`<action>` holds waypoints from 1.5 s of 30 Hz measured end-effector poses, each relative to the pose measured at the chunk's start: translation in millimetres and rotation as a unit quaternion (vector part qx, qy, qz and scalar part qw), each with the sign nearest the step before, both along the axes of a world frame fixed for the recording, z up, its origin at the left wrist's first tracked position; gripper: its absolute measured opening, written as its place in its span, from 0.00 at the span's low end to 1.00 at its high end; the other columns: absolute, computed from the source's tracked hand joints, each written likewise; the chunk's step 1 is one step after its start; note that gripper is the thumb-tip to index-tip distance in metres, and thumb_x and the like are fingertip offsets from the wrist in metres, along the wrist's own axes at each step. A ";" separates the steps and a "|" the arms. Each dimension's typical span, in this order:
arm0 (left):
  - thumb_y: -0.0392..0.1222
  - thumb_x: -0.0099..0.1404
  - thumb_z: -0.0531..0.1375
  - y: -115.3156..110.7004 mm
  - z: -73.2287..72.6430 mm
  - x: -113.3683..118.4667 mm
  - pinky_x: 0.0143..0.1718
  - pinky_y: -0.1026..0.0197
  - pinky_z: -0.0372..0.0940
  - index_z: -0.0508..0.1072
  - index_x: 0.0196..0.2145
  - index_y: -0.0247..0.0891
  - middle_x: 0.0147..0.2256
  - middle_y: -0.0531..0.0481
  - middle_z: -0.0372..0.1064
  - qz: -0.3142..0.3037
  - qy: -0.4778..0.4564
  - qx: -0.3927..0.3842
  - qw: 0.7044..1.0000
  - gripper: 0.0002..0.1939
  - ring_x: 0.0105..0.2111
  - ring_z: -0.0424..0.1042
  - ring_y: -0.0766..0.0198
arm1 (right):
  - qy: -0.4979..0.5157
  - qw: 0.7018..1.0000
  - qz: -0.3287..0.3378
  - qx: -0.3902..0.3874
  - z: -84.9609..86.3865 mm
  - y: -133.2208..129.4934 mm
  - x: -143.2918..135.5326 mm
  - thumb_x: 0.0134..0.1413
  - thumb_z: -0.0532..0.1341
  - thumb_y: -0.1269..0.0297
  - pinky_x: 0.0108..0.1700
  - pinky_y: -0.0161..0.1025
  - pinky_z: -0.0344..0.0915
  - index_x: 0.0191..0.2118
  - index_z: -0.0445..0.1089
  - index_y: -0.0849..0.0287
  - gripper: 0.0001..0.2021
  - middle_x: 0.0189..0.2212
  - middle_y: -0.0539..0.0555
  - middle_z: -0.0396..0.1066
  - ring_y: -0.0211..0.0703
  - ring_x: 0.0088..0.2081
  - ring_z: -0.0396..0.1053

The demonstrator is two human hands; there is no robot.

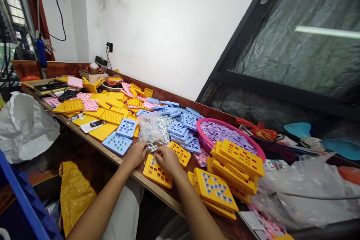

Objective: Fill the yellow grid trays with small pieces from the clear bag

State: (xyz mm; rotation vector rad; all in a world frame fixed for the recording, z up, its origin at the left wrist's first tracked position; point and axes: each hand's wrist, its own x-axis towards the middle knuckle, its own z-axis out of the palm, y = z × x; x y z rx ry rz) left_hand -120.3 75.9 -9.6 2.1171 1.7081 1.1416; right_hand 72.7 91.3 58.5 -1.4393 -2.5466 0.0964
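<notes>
A yellow board with square holes (157, 174) lies at the table's front edge, a few small blue pieces set in its far row. My right hand (168, 158) is over the board's far right corner, fingers bent and closed together; whatever is in them is too small to see. Beside the board's far left corner is my left hand (137, 153), its fingers curled closed at the small white-and-blue pieces (152, 146); its fingertips are partly hidden. Behind both hands sits a clear plastic bag (150, 127) with more such pieces. Another yellow board (180, 153) lies just right of my right hand.
At right, stacked yellow boards (239, 157) stand before a pink basin (261, 153) of purple pieces. A yellow board filled with blue pieces (215, 187) lies nearer. Blue boards (178, 129) are piled behind; yellow and pink boards (112, 101) cover the left. A blue crate (22, 202) stands lower left.
</notes>
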 end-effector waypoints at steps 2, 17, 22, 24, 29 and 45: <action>0.34 0.72 0.52 -3.7 3.9 -2.2 0.54 0.54 0.67 0.74 0.52 0.38 0.48 0.43 0.73 -0.027 -0.044 0.018 0.999 0.15 0.50 0.72 0.57 | -0.007 1.000 0.000 -0.010 -7.1 13.4 -11.6 0.62 0.63 0.63 0.41 0.35 0.59 0.43 0.77 0.53 0.06 0.42 0.52 0.78 0.44 0.45 0.73; 0.38 0.69 0.59 -9.4 10.8 -5.2 0.51 0.57 0.68 0.77 0.44 0.38 0.44 0.46 0.75 -0.088 -0.204 0.049 0.974 0.08 0.45 0.73 0.60 | 0.044 0.997 0.051 -0.027 -24.0 23.7 -21.8 0.66 0.59 0.66 0.43 0.34 0.60 0.44 0.80 0.54 0.11 0.40 0.55 0.75 0.43 0.43 0.70; 0.41 0.69 0.60 -11.2 11.6 -4.5 0.53 0.55 0.68 0.76 0.49 0.39 0.47 0.45 0.74 -0.080 -0.211 0.050 0.973 0.12 0.48 0.73 0.59 | 0.090 0.995 0.025 -0.019 -20.8 22.4 -13.1 0.60 0.61 0.71 0.48 0.36 0.62 0.46 0.80 0.55 0.12 0.44 0.55 0.77 0.45 0.46 0.72; 0.42 0.71 0.58 -12.0 13.3 -4.2 0.54 0.54 0.67 0.76 0.53 0.40 0.48 0.45 0.73 -0.091 -0.197 0.048 0.975 0.15 0.49 0.72 0.58 | 0.112 0.994 0.011 -0.008 -13.2 14.4 -0.9 0.61 0.61 0.71 0.50 0.37 0.63 0.47 0.79 0.57 0.12 0.45 0.56 0.77 0.46 0.48 0.71; 0.44 0.73 0.54 -17.4 24.0 -3.1 0.52 0.55 0.66 0.78 0.49 0.41 0.44 0.45 0.73 -0.130 -0.171 0.012 0.977 0.15 0.47 0.72 0.59 | 0.081 0.996 -0.014 0.019 3.8 -29.0 36.7 0.64 0.58 0.69 0.49 0.38 0.63 0.45 0.80 0.53 0.13 0.42 0.55 0.77 0.47 0.46 0.72; 0.42 0.59 0.69 -52.5 26.5 20.7 0.40 0.61 0.64 0.80 0.30 0.43 0.36 0.51 0.75 -0.069 0.006 -0.080 0.994 0.03 0.38 0.74 0.60 | 0.088 0.994 -0.061 -0.011 -16.9 -60.7 55.4 0.63 0.59 0.71 0.48 0.39 0.64 0.37 0.78 0.52 0.10 0.39 0.54 0.76 0.46 0.45 0.72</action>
